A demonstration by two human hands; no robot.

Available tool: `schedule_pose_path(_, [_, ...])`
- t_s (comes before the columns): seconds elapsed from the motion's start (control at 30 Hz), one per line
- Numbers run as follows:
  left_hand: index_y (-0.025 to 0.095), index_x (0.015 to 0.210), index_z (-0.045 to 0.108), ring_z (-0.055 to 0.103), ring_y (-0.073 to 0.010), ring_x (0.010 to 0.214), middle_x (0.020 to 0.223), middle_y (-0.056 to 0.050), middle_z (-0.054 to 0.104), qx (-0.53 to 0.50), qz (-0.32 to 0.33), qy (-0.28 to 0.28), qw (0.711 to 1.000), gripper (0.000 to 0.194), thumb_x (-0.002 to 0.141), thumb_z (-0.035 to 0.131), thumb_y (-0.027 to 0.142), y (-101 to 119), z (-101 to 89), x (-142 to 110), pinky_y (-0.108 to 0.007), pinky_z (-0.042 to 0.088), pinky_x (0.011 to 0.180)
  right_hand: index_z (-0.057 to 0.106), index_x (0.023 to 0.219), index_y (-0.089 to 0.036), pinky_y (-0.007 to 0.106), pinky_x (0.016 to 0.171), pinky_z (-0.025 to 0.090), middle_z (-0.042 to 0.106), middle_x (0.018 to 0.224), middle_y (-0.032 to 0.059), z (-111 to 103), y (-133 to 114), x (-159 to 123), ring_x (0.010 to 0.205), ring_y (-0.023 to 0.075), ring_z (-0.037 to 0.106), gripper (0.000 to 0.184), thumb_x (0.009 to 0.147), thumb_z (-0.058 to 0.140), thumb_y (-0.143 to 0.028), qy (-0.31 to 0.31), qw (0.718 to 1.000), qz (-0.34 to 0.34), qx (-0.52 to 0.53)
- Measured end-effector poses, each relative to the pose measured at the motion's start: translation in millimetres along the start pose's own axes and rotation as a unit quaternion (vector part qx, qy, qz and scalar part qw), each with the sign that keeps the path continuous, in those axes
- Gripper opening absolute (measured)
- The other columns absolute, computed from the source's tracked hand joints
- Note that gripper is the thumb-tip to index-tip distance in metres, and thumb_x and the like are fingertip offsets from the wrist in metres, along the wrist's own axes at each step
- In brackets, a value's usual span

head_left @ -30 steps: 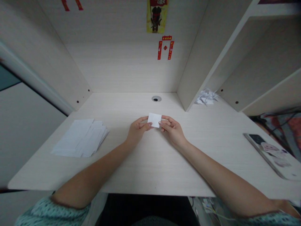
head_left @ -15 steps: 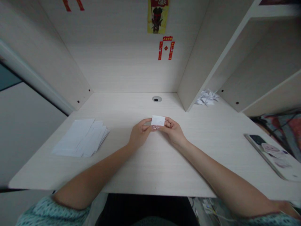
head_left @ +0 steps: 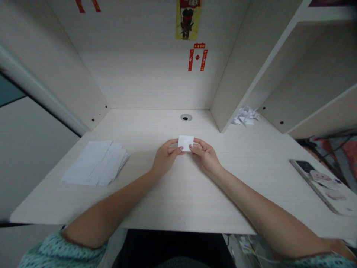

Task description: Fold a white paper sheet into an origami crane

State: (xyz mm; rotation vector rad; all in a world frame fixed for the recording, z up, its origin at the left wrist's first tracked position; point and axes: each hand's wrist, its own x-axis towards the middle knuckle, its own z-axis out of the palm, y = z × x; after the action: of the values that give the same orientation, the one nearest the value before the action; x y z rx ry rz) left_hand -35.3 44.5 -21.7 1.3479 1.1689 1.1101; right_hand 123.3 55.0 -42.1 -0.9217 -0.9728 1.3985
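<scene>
A small white piece of paper (head_left: 185, 142), roughly square, is held up between my two hands over the middle of the desk. My left hand (head_left: 165, 155) pinches its left side, thumb on the near face at the lower left corner and fingers behind. On the other side, my right hand (head_left: 205, 153) grips the right edge, its thumb pressed on the lower right of the paper. Whether the paper is folded I cannot make out. The fingers behind it are partly hidden.
A stack of white paper sheets (head_left: 92, 163) lies on the desk (head_left: 173, 204) at the left. Folded white paper pieces (head_left: 245, 115) are heaped behind the upright divider (head_left: 237, 74). A phone (head_left: 325, 186) rests at the right. A round cable hole (head_left: 186, 117) is near the back panel.
My thumbs, close together at the paper's lower edge before, have moved apart to its lower corners. The paper has shifted slightly left, and more of its face shows.
</scene>
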Motion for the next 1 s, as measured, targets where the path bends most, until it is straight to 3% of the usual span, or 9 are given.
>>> schedule_pose_path(0.17, [0.017,0.108,0.058,0.069,-0.0221,0.08,0.079,-0.006,0.074,0.009,-0.007,-0.018,1.0,0.042,0.074,0.066,0.041,-5.2,-0.7,1.1,-0.027,0.049,0.068,0.06,0.099,-0.022,0.026,0.058,0.04,0.063,0.062,-0.0031,-1.2,-1.8,0.2,0.056,0.0128,0.051,0.041,0.064,0.074,-0.039,0.0,0.999,-0.034,-0.038])
schedule_pose_path(0.33, [0.017,0.093,0.066,0.067,-0.021,0.081,0.085,-0.005,0.072,0.022,0.023,-0.076,0.997,0.032,0.073,0.064,0.043,-3.5,0.9,-2.5,-0.027,0.048,0.069,0.064,0.088,-0.022,0.026,0.062,0.039,0.062,0.069,-0.0016,-4.9,-9.2,1.2,0.062,0.013,0.051,0.02,0.074,0.066,-0.037,-0.01,0.99,-0.099,-0.103])
schedule_pose_path(0.47, [0.016,0.092,0.067,0.064,-0.0191,0.082,0.089,-0.006,0.071,0.029,0.025,-0.094,0.995,0.034,0.078,0.057,0.046,2.5,1.5,-3.8,-0.026,0.048,0.072,0.067,0.087,-0.022,0.028,0.063,0.04,0.064,0.078,0.0009,-7.6,-9.8,1.5,0.068,0.0154,0.054,0.018,0.079,0.059,-0.036,-0.025,0.98,-0.115,-0.161])
schedule_pose_path(0.67, [0.016,0.096,0.065,0.062,-0.0176,0.077,0.085,-0.006,0.069,-0.008,-0.005,-0.098,0.995,0.037,0.075,0.06,0.046,-4.5,-0.7,1.5,-0.025,0.048,0.066,0.068,0.092,-0.024,0.031,0.072,0.041,0.062,0.085,0.0026,-4.5,-7.3,-2.4,0.077,0.0176,0.054,0.018,0.083,0.055,-0.034,-0.036,0.949,-0.184,-0.254])
schedule_pose_path(0.8, [0.016,0.081,0.062,0.06,-0.0144,0.068,0.073,-0.002,0.066,-0.028,-0.013,-0.064,0.997,0.03,0.074,0.061,0.045,-9.3,-1.7,5.5,-0.023,0.047,0.062,0.059,0.113,-0.029,0.028,0.069,0.041,0.057,0.085,0.0002,-2.3,-7.4,-3.4,0.072,0.0148,0.051,0.032,0.082,0.058,-0.036,-0.036,0.96,-0.18,-0.21])
schedule_pose_path(0.9, [0.017,0.073,0.056,0.057,-0.0116,0.06,0.063,0.002,0.061,-0.063,-0.026,-0.019,0.998,0.028,0.072,0.063,0.044,-8.3,-2.5,7.7,-0.022,0.046,0.059,0.06,0.108,-0.028,0.028,0.069,0.041,0.057,0.089,0.0006,-1.6,-7.4,-3.2,0.07,0.0139,0.05,0.033,0.077,0.065,-0.036,-0.06,0.961,-0.173,-0.207])
schedule_pose_path(1.0, [0.017,0.076,0.056,0.058,-0.0118,0.062,0.065,0.002,0.061,-0.1,-0.035,0.003,0.994,0.026,0.07,0.064,0.04,-6.3,-3.1,8.2,-0.022,0.046,0.06,0.064,0.099,-0.027,0.03,0.07,0.042,0.058,0.089,0.0028,-0.3,-7.3,-4.1,0.075,0.0165,0.052,0.03,0.07,0.072,-0.035,-0.101,0.94,-0.196,-0.26])
